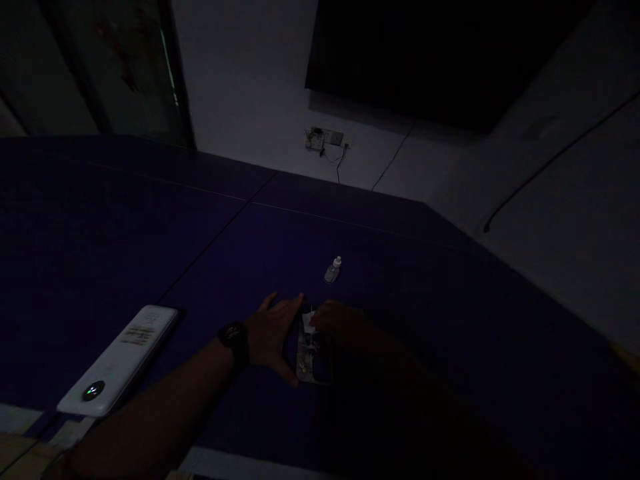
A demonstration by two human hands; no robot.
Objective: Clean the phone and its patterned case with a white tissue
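In the dim light, a flat rectangular thing with a picture-like surface (306, 365), which looks like a phone or a phone case, lies on the blue surface. My left hand (273, 332), with a dark watch on its wrist, is spread along its left side. The thumb is near the lower left corner and a fingertip near the upper left one. My right hand (340, 319) is over the upper part, its fingers closed on a small white piece of cloth or paper (309, 323). Beyond the hands is a small clear bottle (332, 272) with a white cap.
A long white device (120, 360) with a small round lit display lies at the left. A dark screen (430, 60) hangs on the far wall, above a socket strip (325, 138) with cables. A dark cable (560, 155) runs along the right wall.
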